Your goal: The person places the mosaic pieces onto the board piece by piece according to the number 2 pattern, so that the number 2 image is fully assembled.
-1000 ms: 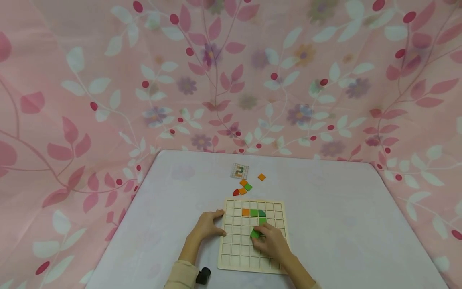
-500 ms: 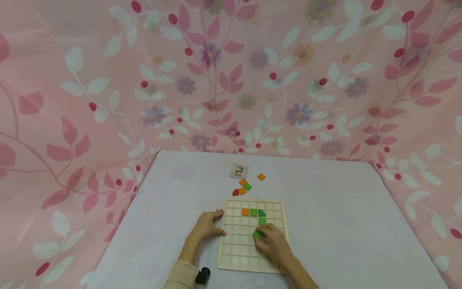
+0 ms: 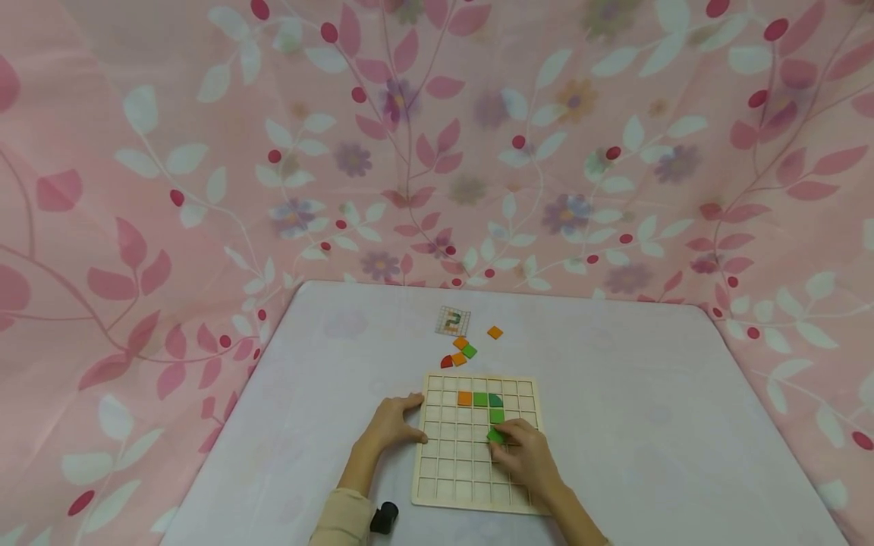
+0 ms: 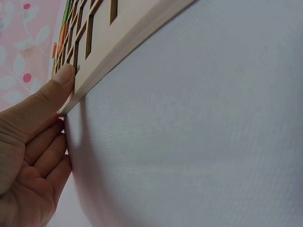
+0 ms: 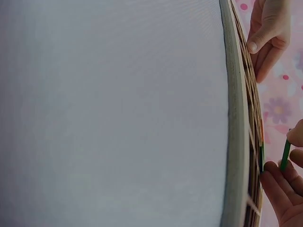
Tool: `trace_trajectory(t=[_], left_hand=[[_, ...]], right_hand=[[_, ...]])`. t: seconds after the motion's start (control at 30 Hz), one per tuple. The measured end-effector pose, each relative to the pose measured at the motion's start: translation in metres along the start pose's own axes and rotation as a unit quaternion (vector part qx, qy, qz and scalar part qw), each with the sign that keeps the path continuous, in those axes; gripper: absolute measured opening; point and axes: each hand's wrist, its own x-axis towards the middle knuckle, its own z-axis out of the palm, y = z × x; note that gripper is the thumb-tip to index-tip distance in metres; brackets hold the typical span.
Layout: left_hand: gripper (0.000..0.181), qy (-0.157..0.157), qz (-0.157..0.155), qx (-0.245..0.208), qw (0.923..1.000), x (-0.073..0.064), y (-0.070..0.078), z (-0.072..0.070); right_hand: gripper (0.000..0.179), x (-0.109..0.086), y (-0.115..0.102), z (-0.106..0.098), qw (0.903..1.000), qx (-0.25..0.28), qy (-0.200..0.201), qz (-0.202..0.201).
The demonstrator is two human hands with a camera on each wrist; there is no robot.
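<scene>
A wooden grid board (image 3: 447, 470) lies on the table, with an orange square tile (image 3: 465, 399), a green square tile (image 3: 481, 399), a dark green rounded-corner tile (image 3: 495, 400) and another green square tile (image 3: 497, 415) in its cells. My right hand (image 3: 529, 457) pinches a further green tile (image 3: 495, 436) between thumb and fingers, over the board; the right wrist view shows this tile (image 5: 285, 155) edge-on, raised off the grid. At the board's left edge my left hand (image 3: 394, 425) rests with thumb and forefinger spread. In the left wrist view its thumb (image 4: 54, 92) lies on the rim.
Beyond the board lie loose tiles: a red quarter-round tile (image 3: 447, 362), several orange tiles (image 3: 495, 332) and a green tile (image 3: 469, 351). A pattern card (image 3: 453, 321) lies behind them. A black object (image 3: 385, 518) sits near the left sleeve. Floral cloth (image 3: 437, 152) hangs behind the table.
My right hand has carried the green tile slightly to the right and up the board, closer below the column's green tile. My left hand has stayed at the board's edge.
</scene>
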Motion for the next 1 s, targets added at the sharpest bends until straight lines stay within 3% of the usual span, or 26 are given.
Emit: trace_trajectory(t=[0.13,0.47,0.67,0.8,1.0], left_hand=[[0.08,0.001,-0.001,0.002,1.0,0.0,0.0,0.0],[0.08,0.001,-0.003,0.007,1.0,0.001,0.001,0.0],[0.08,0.0,0.005,0.008,1.0,0.0,0.003,0.0],[0.08,0.0,0.001,0.009,1.0,0.0,0.002,0.0],[0.08,0.001,0.003,0.008,1.0,0.0,0.001,0.001]], right_hand=[[0.026,-0.002,0.001,-0.002,1.0,-0.003,0.002,0.006],[0.026,0.001,0.002,0.0,0.9985,-0.035,-0.009,-0.042],[0.026,0.002,-0.001,-0.001,0.9982,-0.047,-0.018,-0.034],[0.024,0.003,-0.002,0.0,0.9969,-0.058,-0.035,-0.041],[0.026,0.009,-0.001,0.002,0.9916,-0.068,-0.072,-0.084]])
